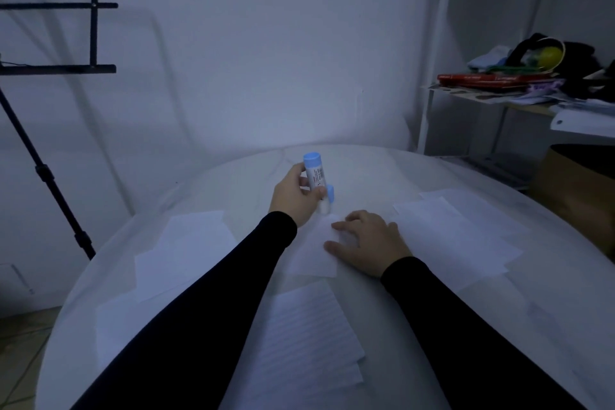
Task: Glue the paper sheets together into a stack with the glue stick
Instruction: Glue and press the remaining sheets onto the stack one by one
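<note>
My left hand (pixel 294 198) grips a glue stick (pixel 314 173) with a white body and a light blue end pointing up. Its glue tip points down at the far corner of a small white sheet (pixel 312 255) in the middle of the round white table (pixel 366 163). A light blue cap (pixel 329 193) sits right beside the stick. My right hand (pixel 367 241) rests flat on that sheet with fingers spread. Lined sheets (pixel 307 329) lie near me. More sheets lie to the left (pixel 186 250) and to the right (pixel 456 233).
A black stand with a tripod leg (pixel 46 176) is at the left by the wall. A white shelf (pixel 532 100) piled with books and clutter stands at the right, with a brown box (pixel 579 190) below it.
</note>
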A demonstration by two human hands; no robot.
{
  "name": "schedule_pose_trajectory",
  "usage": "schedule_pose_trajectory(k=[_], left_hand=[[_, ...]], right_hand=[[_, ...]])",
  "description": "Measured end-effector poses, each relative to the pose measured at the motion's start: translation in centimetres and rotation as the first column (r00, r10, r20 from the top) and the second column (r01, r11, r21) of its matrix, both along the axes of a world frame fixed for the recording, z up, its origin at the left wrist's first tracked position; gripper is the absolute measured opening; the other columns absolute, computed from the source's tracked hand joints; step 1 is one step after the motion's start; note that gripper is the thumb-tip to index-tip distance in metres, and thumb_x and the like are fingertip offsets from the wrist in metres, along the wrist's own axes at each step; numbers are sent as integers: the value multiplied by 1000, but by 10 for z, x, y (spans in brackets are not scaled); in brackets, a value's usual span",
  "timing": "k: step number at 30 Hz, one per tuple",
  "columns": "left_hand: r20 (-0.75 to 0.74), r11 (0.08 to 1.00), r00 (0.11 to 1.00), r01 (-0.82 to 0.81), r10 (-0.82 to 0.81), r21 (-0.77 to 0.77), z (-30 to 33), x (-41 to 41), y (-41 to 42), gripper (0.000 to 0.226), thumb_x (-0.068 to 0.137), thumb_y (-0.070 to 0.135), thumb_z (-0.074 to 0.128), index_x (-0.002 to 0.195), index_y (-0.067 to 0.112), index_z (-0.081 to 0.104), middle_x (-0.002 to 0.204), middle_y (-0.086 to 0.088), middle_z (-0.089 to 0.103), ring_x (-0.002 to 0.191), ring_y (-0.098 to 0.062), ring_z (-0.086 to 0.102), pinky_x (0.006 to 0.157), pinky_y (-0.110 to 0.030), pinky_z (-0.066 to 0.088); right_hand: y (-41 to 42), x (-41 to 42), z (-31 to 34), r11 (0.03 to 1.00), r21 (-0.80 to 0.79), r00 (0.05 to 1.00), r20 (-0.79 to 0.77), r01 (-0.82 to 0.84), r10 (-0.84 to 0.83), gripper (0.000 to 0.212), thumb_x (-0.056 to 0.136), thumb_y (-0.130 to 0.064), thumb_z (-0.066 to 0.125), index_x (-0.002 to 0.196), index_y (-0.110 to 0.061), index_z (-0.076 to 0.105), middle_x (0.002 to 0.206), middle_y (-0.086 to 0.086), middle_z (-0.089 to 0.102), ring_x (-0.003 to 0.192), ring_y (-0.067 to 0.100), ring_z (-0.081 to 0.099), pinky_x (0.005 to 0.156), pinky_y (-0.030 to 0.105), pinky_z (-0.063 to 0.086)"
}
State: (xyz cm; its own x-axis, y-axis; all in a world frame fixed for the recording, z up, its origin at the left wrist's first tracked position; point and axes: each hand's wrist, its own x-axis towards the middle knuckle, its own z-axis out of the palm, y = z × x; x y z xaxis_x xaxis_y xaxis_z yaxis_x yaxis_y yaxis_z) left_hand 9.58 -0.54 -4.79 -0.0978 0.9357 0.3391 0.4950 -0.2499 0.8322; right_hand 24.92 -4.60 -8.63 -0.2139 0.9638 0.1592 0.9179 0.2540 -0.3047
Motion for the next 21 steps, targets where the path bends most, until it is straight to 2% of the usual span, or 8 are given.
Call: schedule_pose_trajectory(k=[3, 8, 11, 15, 21], left_hand=[[-17, 999, 999, 28, -29, -20, -5, 4, 3, 42, 84, 16, 69, 123, 22, 54, 96, 3, 61, 77, -10, 57, 60, -11, 39], [-40, 999, 998, 43, -44, -20, -13, 7, 6, 44, 83, 17, 70, 124, 23, 54, 96, 4, 62, 72, -6, 57, 68, -18, 38], [-51, 999, 997, 49, -49, -5, -15, 6, 6, 45, 83, 18, 70, 125, 23, 54, 96, 5, 62, 71, -1, 56, 61, -13, 39], [-54, 998, 997, 56, -56, 5, -15, 6, 7, 46, 84, 18, 69, 127, 23, 52, 100, 3, 62, 75, -8, 57, 60, -9, 38], [-40, 999, 999, 37, -36, 34, -19, 7, 9, 44, 84, 17, 69, 124, 22, 53, 99, 3, 63, 72, -1, 56, 58, -5, 39]], right_hand=[[0, 1, 0, 1000, -9, 1000, 6, -23, 23, 55, 87, -63, 45, 135, -37, 47, 144, -9, 37, 135, 14, 29, 107, 45, 22], [0, 1, -1, 999, -30, 1000, -13, -26, 25, 56, 87, -63, 44, 136, -37, 46, 147, -12, 34, 138, 12, 25, 110, 49, 18], [0, 1, -2, 999, -38, 1000, -10, -25, 25, 56, 87, -63, 43, 136, -36, 45, 148, -11, 34, 138, 12, 24, 111, 50, 18], [0, 1, -2, 999, -40, 1000, -20, -23, 22, 56, 86, -63, 45, 136, -36, 46, 148, -12, 34, 138, 12, 24, 111, 50, 17], [1, 2, -3, 999, -29, 999, -35, -21, 20, 55, 85, -64, 46, 134, -37, 47, 147, -13, 34, 138, 11, 24, 111, 50, 18]])
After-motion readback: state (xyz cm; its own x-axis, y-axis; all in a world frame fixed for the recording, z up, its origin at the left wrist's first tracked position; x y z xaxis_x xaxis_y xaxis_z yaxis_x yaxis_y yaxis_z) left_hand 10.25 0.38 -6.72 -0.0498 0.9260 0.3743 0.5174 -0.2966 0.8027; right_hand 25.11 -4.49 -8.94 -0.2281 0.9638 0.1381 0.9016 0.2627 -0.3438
